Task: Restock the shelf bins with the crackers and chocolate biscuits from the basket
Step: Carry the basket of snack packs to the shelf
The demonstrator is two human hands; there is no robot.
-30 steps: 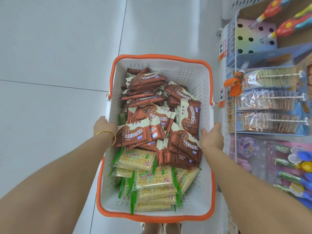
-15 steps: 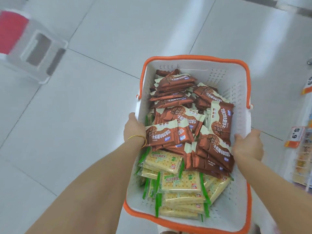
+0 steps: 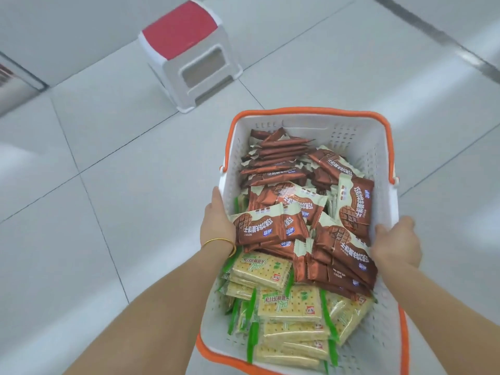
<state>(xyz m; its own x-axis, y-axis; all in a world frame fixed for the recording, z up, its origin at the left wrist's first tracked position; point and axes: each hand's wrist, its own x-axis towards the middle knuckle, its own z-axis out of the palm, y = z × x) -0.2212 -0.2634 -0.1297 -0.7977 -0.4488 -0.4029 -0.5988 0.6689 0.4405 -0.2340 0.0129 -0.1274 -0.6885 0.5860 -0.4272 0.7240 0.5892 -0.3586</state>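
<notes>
I carry a white basket [image 3: 378,147] with an orange rim above the tiled floor. My left hand [image 3: 216,226], with a gold bangle on the wrist, grips its left wall. My right hand [image 3: 396,243] grips its right wall. Inside, brown chocolate biscuit packs [image 3: 273,228] fill the far and middle part. Pale cracker packs [image 3: 290,304] with green edges lie stacked at the near end. No shelf bin is in view.
A small white stool [image 3: 189,52] with a red seat stands on the floor ahead and to the left. A dark strip [image 3: 443,47] crosses the floor tiles at the upper right. Something grey and low sits at the far left edge.
My view has swung left, away from the shelf of goods, which has left the frame. The stool has come nearer to the middle. Both hands keep their grip on the basket.
</notes>
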